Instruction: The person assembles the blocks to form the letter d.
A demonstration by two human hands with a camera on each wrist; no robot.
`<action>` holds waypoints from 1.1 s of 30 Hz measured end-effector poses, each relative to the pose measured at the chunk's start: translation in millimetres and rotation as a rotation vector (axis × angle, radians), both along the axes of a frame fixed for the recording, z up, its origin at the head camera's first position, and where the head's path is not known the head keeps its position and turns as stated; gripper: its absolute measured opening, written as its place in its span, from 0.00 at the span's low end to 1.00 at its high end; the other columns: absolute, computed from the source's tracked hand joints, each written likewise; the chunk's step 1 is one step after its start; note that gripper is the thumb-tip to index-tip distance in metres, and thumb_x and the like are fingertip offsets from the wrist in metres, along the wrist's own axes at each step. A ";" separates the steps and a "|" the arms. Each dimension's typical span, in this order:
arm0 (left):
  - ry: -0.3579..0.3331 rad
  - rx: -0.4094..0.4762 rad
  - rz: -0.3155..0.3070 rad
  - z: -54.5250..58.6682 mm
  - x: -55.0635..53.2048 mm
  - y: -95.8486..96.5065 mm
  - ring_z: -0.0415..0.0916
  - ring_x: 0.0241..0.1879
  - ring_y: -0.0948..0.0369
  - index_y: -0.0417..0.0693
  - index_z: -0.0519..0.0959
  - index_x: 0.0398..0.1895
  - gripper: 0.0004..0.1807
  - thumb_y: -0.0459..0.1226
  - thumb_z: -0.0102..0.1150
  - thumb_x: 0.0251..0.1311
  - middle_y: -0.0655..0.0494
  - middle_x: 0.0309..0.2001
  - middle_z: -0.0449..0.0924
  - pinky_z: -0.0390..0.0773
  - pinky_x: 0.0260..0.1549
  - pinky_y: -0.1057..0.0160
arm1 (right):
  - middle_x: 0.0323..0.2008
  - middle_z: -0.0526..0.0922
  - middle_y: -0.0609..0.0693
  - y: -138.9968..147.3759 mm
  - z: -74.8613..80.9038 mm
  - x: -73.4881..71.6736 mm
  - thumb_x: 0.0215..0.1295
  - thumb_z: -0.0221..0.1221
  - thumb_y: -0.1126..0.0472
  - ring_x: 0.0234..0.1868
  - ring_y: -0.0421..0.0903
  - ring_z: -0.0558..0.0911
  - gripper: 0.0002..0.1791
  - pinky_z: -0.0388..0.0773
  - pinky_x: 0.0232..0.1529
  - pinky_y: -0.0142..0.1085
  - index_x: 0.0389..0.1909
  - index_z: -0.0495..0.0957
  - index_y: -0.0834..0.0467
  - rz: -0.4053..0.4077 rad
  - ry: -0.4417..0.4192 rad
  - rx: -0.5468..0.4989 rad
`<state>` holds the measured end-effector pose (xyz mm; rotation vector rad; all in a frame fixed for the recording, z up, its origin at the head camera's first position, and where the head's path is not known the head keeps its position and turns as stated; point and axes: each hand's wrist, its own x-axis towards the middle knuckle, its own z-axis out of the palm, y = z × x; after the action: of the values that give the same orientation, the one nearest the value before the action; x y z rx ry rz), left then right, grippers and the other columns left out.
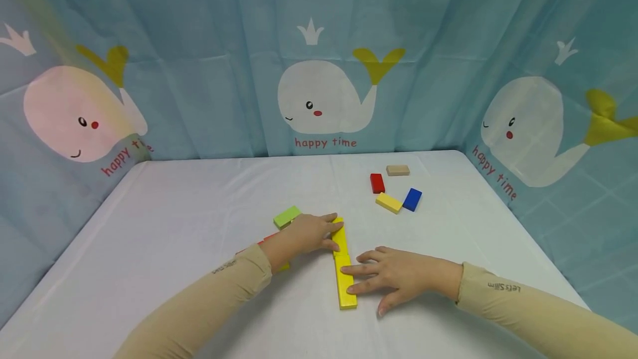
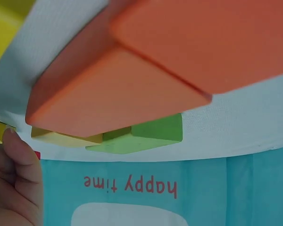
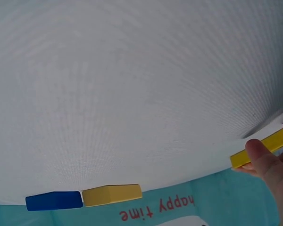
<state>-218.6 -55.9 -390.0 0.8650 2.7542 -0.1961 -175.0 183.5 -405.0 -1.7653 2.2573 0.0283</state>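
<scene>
Two yellow blocks lie end to end in a line on the white table. My left hand (image 1: 310, 232) holds the far yellow block (image 1: 340, 240), its fingers over the far part and its thumb at the left side. With spread, fairly straight fingers, my right hand (image 1: 406, 275) touches the near yellow block (image 1: 345, 287) from the right. In the right wrist view, a finger (image 3: 262, 155) shows against a yellow block (image 3: 275, 140). Orange-red blocks (image 2: 113, 92) fill much of the left wrist view, partly hidden by my left arm in the head view.
A green block (image 1: 287, 216) lies beyond my left wrist. At the back right are a red block (image 1: 377, 183), a pale yellow block (image 1: 389, 203), a blue block (image 1: 412, 199) and a plain wood block (image 1: 397, 170). A whale-print curtain (image 1: 199, 98) encloses the table.
</scene>
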 end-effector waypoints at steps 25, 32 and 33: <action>0.020 0.112 -0.017 -4.1 28.5 -2.2 0.74 0.23 0.59 0.58 0.68 0.70 0.36 0.61 0.53 0.61 0.52 0.71 0.62 0.65 0.19 0.70 | 0.72 0.62 0.47 25.6 12.5 -9.9 0.69 0.54 0.41 0.68 0.51 0.66 0.29 0.65 0.61 0.58 0.69 0.69 0.45 -0.180 -0.151 -0.102; 0.042 0.106 -0.025 -8.4 48.6 0.1 0.54 0.12 0.61 0.58 0.68 0.70 0.42 0.69 0.51 0.56 0.51 0.70 0.65 0.55 0.16 0.68 | 0.72 0.61 0.58 77.3 12.1 -47.6 0.68 0.58 0.50 0.68 0.63 0.62 0.29 0.61 0.60 0.63 0.68 0.69 0.54 -0.535 -0.180 -0.255; 0.049 0.110 -0.027 -8.4 50.4 0.3 0.51 0.12 0.62 0.58 0.69 0.70 0.42 0.69 0.51 0.56 0.51 0.70 0.65 0.54 0.15 0.68 | 0.72 0.59 0.60 84.4 11.4 -53.5 0.68 0.59 0.51 0.69 0.65 0.60 0.30 0.60 0.60 0.65 0.69 0.68 0.56 -0.586 -0.178 -0.272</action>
<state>-168.2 -55.5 -398.5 0.9370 2.8230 -0.0720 -228.4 267.9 -393.6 -1.0848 2.6359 -0.5487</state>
